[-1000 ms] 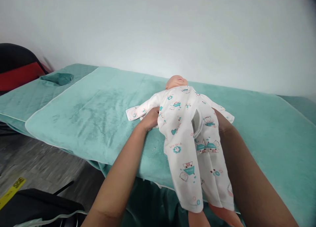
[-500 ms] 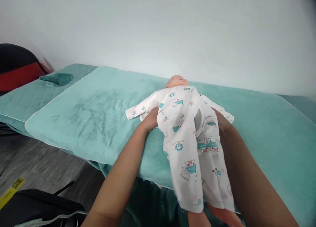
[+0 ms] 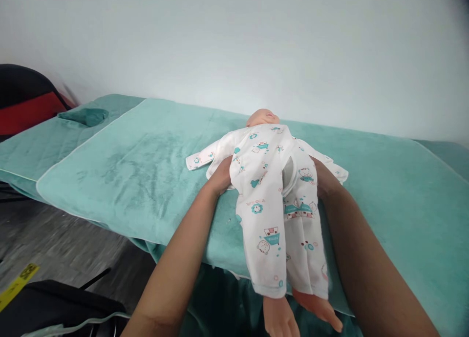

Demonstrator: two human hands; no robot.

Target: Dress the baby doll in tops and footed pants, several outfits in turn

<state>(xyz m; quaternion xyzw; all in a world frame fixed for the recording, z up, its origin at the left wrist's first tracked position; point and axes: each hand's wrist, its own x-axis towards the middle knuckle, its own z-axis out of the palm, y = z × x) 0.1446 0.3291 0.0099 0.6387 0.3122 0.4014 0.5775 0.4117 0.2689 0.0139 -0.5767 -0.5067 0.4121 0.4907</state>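
Observation:
A baby doll (image 3: 262, 117) lies on its back on the green-covered bed, its head toward the wall. It wears a white printed long-sleeved top (image 3: 205, 157) with the sleeves spread out, and white printed pants (image 3: 262, 229) with an opening at the crotch. My left hand (image 3: 221, 176) grips the doll's side at the waist, with its fingers hidden under the cloth and body. On the opposite side my right hand (image 3: 325, 177) holds the waist too, its fingers also mostly hidden. The doll's bare feet (image 3: 280, 317) stick out past the pant legs, over the bed's front edge.
The green bed cover (image 3: 146, 156) stretches to both sides, with a face hole (image 3: 86, 116) at the left end. A white wall (image 3: 234, 53) rises behind. A black and red chair (image 3: 29, 102) is at the far left, and a black bag-like object (image 3: 62, 307) at the lower left.
The doll's legs and pants have shifted left and a little away from me, showing more of the feet. My right hand has moved slightly left; my left hand has barely moved.

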